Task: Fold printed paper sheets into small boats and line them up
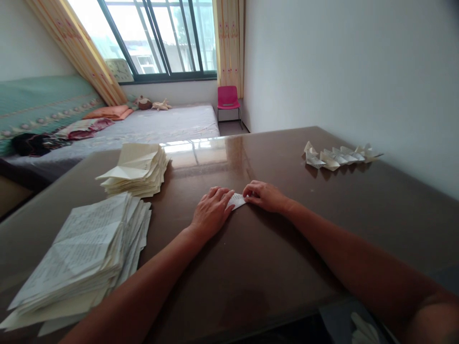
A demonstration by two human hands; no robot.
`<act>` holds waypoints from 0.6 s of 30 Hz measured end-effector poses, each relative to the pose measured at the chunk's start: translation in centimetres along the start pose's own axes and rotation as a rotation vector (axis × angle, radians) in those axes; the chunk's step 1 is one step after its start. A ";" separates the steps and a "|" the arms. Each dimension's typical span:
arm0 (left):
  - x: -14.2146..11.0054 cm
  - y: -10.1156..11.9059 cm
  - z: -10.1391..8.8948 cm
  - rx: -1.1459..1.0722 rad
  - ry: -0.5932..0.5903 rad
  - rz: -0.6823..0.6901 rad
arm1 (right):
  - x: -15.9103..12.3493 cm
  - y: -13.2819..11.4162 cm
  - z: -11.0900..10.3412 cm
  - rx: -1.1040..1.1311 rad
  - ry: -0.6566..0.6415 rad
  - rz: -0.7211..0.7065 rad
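Note:
A small piece of folded white paper (236, 201) with writing on it lies on the glossy brown table (229, 267) between my hands. My left hand (214, 206) rests over its left end, with the thumb at the near edge and the fingers across the top. At the right end, my right hand (264, 195) pinches the paper between curled fingers and thumb. Both hands cover part of the paper, so its full shape is hidden.
To the left lie a stack of handwritten sheets (86, 239) and, behind it, a stack of cream paper (138, 167). Several folded paper boats (337, 157) stand in a row at the right. Beyond the table are a bed (179, 122) and a pink chair (228, 98).

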State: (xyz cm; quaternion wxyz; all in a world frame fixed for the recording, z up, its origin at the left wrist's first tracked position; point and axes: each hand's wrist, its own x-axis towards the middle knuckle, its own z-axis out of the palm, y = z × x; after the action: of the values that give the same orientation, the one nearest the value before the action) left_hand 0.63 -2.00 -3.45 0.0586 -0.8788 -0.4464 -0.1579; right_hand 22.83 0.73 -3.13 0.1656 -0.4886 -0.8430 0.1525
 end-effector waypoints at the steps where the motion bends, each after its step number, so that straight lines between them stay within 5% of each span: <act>1: 0.0 0.0 0.2 -0.020 0.003 -0.004 | 0.0 0.0 0.1 0.016 0.003 -0.039; 5: 0.2 -0.2 0.6 -0.053 -0.066 -0.034 | 0.1 -0.1 0.5 0.082 0.021 -0.121; 18: 1.0 -0.5 0.9 -0.357 -0.070 -0.293 | 0.1 -0.1 0.5 0.150 0.081 -0.038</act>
State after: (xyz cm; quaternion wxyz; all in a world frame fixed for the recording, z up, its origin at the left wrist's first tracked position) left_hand 0.99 -0.71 -3.99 -0.1367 -0.8060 -0.5360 -0.2107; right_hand 22.52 0.70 -3.57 0.2387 -0.4645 -0.8309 0.1920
